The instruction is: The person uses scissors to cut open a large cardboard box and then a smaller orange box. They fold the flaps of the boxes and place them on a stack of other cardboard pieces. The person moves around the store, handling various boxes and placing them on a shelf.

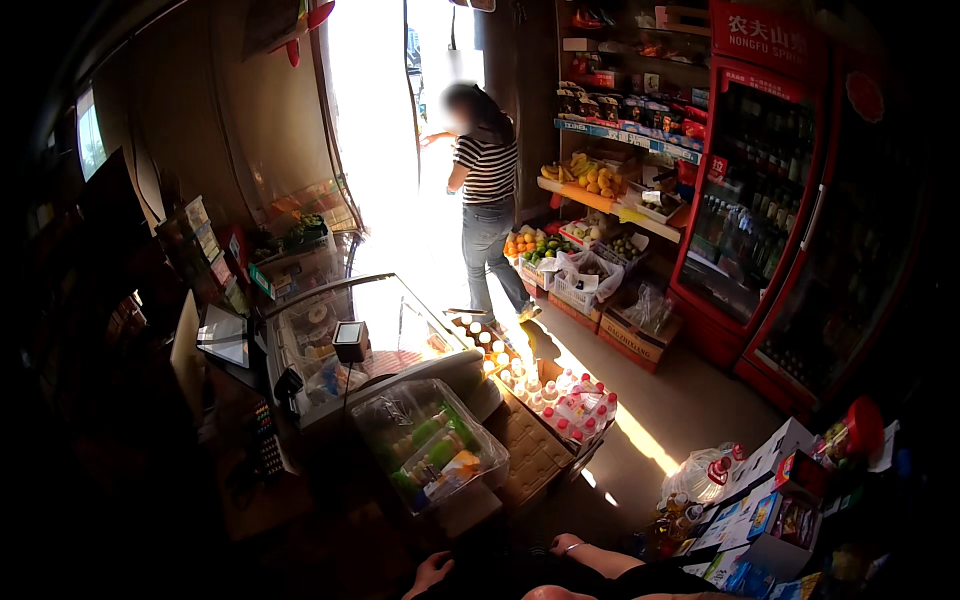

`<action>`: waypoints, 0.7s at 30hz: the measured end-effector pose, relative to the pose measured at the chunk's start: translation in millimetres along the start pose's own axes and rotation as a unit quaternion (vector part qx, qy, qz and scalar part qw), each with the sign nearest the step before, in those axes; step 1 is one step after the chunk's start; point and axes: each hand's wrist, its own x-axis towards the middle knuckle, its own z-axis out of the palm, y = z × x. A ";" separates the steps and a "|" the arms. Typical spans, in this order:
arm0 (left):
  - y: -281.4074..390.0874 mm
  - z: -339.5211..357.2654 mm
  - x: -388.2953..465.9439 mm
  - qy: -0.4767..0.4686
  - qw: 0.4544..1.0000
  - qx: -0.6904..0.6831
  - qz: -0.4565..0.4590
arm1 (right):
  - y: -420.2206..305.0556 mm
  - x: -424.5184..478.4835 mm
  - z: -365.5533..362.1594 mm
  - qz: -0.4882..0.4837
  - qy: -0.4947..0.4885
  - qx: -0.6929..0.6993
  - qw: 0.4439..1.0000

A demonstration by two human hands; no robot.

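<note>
My left hand [433,574] lies low in the view, at the edge of my dark clothing, its fingers partly hidden. To its right, my right hand [568,543] rests on the dark cloth, with a thin bracelet at the wrist. No object can be made out in either hand. Just ahead stands a clear plastic bin [429,442] with green and orange packets. Beside the bin is a brown quilted surface [525,442], and beyond that are bottles with red caps [581,409] in a carton.
A person [487,180] in a striped top stands by the bright doorway. A glass-topped chest freezer [375,315] is at the left. Fruit crates [585,281] and a red drinks fridge [750,195] line the far right. Boxes of packets [776,517] and a large bottle [701,476] stand near right.
</note>
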 end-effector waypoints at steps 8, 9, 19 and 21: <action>-16.4 -12.1 32.2 -0.010 0.998 0.029 0.052 | 30.2 10.0 1.5 0.046 0.052 0.010 0.998; -23.1 -15.6 27.6 -0.001 0.999 0.014 0.050 | 24.5 15.0 3.1 0.035 0.045 -0.013 0.998; -30.9 -34.4 33.8 -0.005 0.999 0.001 0.041 | -37.3 -1.0 7.6 0.042 -0.020 -0.033 0.998; -30.0 -35.7 35.1 -0.012 0.999 0.002 0.042 | -41.8 4.5 7.4 0.026 -0.018 -0.041 0.999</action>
